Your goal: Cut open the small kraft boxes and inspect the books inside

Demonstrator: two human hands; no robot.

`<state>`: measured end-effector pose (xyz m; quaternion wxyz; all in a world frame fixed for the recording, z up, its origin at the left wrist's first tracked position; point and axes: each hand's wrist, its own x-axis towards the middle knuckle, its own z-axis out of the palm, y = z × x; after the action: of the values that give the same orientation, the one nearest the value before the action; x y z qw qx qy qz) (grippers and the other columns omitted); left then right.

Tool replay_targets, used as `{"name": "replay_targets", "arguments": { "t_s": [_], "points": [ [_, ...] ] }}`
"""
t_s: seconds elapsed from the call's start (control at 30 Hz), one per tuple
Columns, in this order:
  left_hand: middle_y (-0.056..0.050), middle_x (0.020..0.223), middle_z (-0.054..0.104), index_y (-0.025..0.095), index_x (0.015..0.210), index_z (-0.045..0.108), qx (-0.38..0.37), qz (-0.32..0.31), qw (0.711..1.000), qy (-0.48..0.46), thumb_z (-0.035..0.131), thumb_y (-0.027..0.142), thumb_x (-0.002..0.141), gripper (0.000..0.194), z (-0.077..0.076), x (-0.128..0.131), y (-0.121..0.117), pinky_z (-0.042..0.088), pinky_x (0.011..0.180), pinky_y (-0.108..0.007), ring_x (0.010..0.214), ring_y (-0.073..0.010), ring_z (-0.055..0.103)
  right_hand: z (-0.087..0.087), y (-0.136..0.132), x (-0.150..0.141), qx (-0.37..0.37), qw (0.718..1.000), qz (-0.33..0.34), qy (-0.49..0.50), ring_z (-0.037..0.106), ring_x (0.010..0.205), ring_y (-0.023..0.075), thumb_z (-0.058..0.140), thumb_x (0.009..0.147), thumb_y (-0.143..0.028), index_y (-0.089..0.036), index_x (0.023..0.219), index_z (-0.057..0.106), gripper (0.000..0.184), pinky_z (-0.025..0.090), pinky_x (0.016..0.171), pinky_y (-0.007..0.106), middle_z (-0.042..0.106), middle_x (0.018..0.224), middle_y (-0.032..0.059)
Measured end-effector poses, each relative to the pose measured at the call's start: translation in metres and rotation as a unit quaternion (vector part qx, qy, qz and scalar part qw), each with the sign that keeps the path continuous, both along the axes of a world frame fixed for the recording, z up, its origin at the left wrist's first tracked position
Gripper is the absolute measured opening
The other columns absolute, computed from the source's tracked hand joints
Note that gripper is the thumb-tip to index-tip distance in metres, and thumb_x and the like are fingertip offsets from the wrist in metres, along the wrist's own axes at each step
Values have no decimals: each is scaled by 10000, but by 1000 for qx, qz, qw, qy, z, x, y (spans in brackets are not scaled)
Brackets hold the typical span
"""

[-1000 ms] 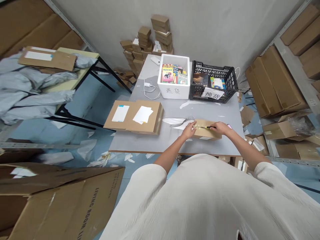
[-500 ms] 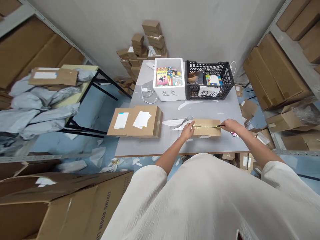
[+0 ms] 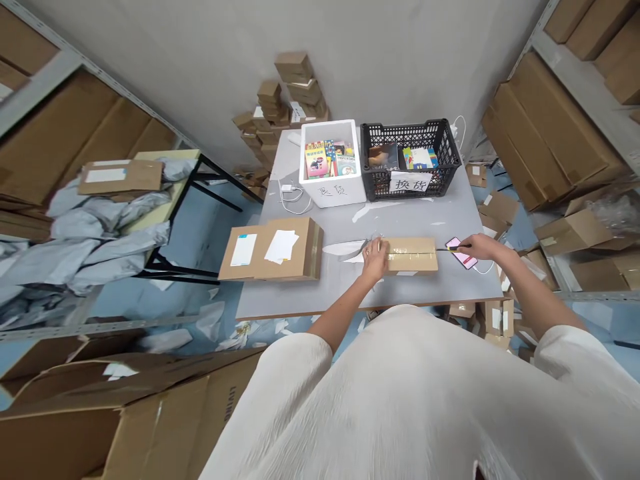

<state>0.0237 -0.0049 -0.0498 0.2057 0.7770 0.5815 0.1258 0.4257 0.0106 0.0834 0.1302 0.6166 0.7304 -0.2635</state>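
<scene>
A small taped cardboard box [image 3: 413, 255] lies on the grey table [image 3: 340, 293] in front of me. A seam runs along the middle of its top, under shiny tape. My left hand [image 3: 376, 259] grips the box's left end, fingers bent over the edge. To the right, my right hand [image 3: 477, 247] is closed around a thin utility knife [image 3: 449, 249], whose tip points left at the box's right end. Beneath the knife lies a phone [image 3: 463, 253] with a lit screen and a white cable. Torn white paper [image 3: 345, 248] is left of the box.
Two larger cardboard boxes [image 3: 273, 270] overlap at the table's left. Behind stand a white foam box [image 3: 336, 193] and a black crate [image 3: 410, 180], both holding books. Grey parcels [image 3: 115, 253] cover a side table. Shelves and cartons flank me; paper scraps litter the floor.
The knife has moved right, off the box's top and past its right end, uncovering the phone. My left hand stays on the box's left end. The view has shifted slightly.
</scene>
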Motion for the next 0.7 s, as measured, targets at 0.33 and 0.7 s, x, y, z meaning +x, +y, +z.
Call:
{"name": "replay_targets", "arguments": {
  "t_s": [0.33,0.7],
  "points": [
    [-164,1474,600,252,1509,566,-40,-194,979,52,861,405,919,677,12,72,2,375,1251,-553,1440,-396,555,-22,-19,-5,-30,986,-92,137,698,671,226,543,1041,-587,-231,1205,787,462,489,664,304,775,774,41],
    [-148,1428,596,252,1438,572,-35,-166,983,71,920,334,871,670,10,72,-1,410,1223,-528,1385,-394,583,-49,-16,10,-27,992,-43,120,696,729,231,591,1018,-617,-227,1305,809,530,464,708,305,786,831,47]
  ]
}}
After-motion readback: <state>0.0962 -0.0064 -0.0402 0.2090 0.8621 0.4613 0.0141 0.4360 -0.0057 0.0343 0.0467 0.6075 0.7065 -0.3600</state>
